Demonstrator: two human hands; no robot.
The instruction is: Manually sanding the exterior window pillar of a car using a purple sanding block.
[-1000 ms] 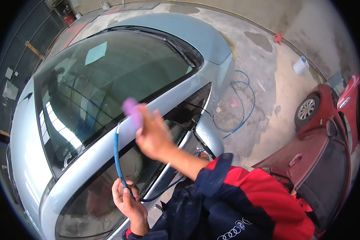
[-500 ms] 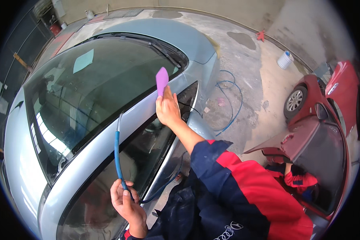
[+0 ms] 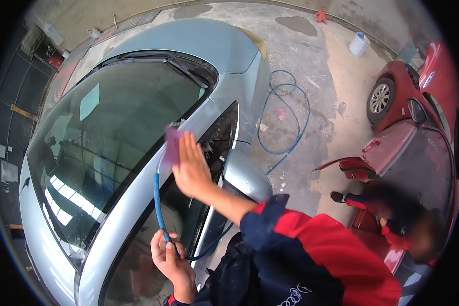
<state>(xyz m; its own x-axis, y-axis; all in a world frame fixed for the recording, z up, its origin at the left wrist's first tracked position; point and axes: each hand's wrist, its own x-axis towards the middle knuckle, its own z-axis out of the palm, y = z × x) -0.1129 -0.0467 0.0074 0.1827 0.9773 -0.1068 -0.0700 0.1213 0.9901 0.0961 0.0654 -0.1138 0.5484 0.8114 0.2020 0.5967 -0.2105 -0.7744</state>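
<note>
Left hand [image 3: 173,260]: yours is closed on the blue hose [image 3: 158,204], fingers curled round it over the side window [image 3: 137,255]; its upper end points along the windshield pillar [image 3: 130,209]. Right hand [image 3: 191,168]: your fingers straight, held together alongside the purple sheet [image 3: 172,145]; cannot tell whether your thumb pinches it. Sheet is blurred, over the pillar at the windshield [image 3: 122,112] edge. Silver-blue side mirror [image 3: 247,176] just beside your right forearm. Red car [image 3: 392,148] well off to your right.

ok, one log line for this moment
left hand: holding flexible blue hose | right hand: holding thin purple sheet over silver-blue painted car pillar | sheet contact: unclear, blurred
</note>
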